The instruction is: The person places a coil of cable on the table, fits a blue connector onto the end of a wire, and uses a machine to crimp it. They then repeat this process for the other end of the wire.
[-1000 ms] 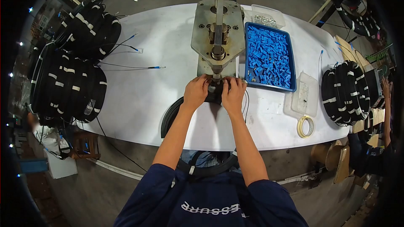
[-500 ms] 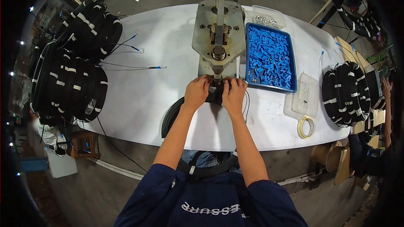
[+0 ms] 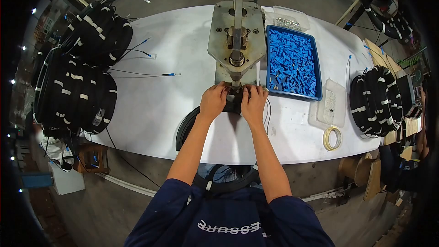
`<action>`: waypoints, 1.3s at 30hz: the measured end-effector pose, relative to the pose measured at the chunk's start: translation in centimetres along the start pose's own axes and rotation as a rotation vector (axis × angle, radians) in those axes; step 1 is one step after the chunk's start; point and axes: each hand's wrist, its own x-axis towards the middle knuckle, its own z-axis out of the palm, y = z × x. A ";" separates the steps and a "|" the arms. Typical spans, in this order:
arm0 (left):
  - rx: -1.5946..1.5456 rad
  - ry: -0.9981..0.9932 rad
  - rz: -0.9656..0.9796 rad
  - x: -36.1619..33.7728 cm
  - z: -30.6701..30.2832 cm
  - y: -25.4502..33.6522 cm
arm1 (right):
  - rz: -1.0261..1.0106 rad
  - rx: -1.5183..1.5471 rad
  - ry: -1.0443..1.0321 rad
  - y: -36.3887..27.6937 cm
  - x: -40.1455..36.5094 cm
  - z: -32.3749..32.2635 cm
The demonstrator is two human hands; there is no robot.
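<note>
A metal hand press [image 3: 237, 32] stands at the centre of the white table [image 3: 160, 123]. At the foot of its ram, my left hand [image 3: 213, 102] and my right hand [image 3: 253, 104] sit on either side, fingers closed and bent inward. What they pinch is too small and too covered to make out. Beneath my forearms a coil of black cable [image 3: 186, 128] hangs over the front edge of the table. Right of the press lies a blue tray [image 3: 320, 71] full of small blue connector parts [image 3: 292, 61].
Stacked black cable coils [image 3: 75, 93] fill the left side, and another bundle [image 3: 376, 103] stands at the right. Clear plastic boxes [image 3: 334, 103] and a tape roll [image 3: 332, 138] lie near the tray. Part of another person [image 3: 423, 139] shows at the far right.
At the far right, the other person's arm and hand have moved lower. My hands have stayed in place at the press.
</note>
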 end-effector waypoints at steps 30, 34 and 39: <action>-0.003 0.009 0.003 0.1 -0.2 0.3 | 0.006 -0.013 -0.004 0.1 -0.1 0.1; 0.011 0.000 -0.012 0.2 -0.1 0.2 | -0.015 -0.015 0.021 0.1 0.0 0.3; 0.019 0.003 -0.009 0.4 0.2 -0.1 | -0.014 -0.010 0.050 -0.1 0.0 0.4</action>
